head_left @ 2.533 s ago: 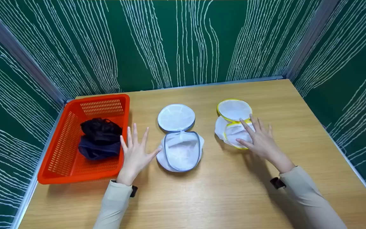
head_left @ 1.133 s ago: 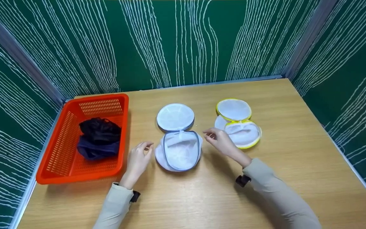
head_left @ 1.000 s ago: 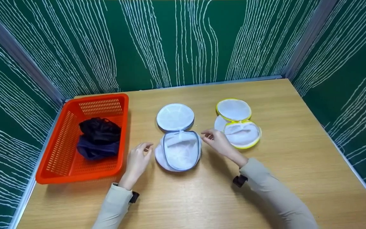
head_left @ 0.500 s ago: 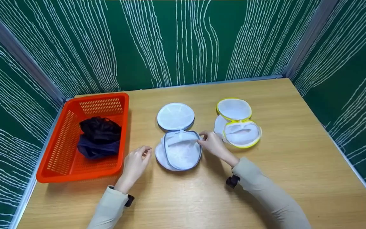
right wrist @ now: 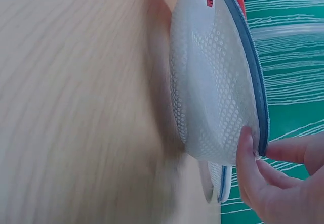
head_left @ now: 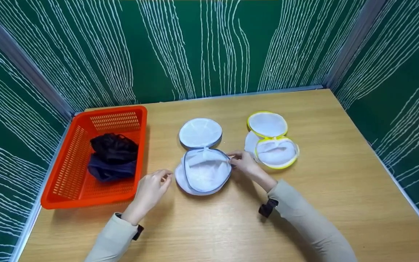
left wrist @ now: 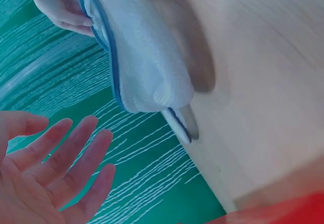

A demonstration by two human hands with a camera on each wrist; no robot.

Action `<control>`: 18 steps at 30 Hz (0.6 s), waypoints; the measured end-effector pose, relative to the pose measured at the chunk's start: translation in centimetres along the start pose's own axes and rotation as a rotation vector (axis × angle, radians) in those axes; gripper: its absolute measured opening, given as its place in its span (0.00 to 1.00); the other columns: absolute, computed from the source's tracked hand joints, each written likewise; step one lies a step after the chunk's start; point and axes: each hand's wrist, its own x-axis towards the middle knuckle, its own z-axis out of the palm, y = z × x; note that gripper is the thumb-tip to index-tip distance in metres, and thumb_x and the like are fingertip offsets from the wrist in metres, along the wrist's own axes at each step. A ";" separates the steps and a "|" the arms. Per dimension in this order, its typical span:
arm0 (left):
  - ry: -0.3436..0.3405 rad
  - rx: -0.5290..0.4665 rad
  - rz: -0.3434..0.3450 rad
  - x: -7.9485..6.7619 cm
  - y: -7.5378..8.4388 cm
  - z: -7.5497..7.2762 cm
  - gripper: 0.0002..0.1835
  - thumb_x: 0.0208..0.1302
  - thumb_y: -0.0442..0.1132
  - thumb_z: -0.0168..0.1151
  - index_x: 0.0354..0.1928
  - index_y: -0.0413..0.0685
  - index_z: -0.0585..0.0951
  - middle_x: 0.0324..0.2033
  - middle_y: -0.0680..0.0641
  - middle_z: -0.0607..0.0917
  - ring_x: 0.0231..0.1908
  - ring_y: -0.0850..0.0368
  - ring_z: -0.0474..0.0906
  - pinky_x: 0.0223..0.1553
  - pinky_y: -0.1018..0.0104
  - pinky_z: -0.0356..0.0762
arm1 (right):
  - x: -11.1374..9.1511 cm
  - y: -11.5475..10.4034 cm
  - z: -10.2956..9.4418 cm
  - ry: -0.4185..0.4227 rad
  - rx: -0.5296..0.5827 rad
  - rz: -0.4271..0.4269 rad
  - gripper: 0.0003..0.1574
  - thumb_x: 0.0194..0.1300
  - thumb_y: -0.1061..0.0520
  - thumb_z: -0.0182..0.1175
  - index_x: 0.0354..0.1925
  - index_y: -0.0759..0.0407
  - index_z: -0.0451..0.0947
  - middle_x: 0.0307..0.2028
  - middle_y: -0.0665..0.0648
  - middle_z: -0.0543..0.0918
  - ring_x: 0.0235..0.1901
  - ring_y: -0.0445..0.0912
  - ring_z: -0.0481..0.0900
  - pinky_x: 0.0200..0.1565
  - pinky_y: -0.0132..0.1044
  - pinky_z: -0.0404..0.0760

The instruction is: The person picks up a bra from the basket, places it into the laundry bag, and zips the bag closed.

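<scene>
A white mesh laundry bag [head_left: 209, 174] with a blue-grey zip edge lies unzipped in mid-table, its round lid [head_left: 200, 133] folded back toward the wall. My right hand [head_left: 247, 165] pinches the right side of its rim; in the right wrist view the thumb and fingers [right wrist: 246, 153] grip the zip edge. Just off the bag's left side is my left hand [head_left: 153, 189], fingers loosely bent and holding nothing; the left wrist view shows its palm [left wrist: 45, 173] apart from the bag. A second mesh bag [head_left: 277, 153], yellow-edged, lies unzipped beyond my right hand.
On the left stands an orange plastic basket [head_left: 142, 145] with slotted walls. In it lie a black garment [head_left: 115, 147] and a navy one [head_left: 111, 168]. Green panels [head_left: 220, 51] with white wavy lines close off the table [head_left: 224, 233] at the back and sides.
My right hand has come left from the yellow-edged bag to the blue-edged one and taken its rim, which now spreads wider. My left hand's spread fingers have bent, and it has drawn slightly nearer me.
</scene>
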 end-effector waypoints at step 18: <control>0.062 0.129 0.102 2.1 -1.5 -5.8 0.04 0.53 0.33 0.58 0.27 0.41 0.81 0.24 0.46 0.83 0.23 0.50 0.79 0.23 0.57 0.75 | -1.1 -0.6 -0.2 -0.096 0.398 0.115 0.24 0.58 0.70 0.49 0.53 0.79 0.63 0.30 0.55 0.77 0.26 0.41 0.76 0.32 0.31 0.78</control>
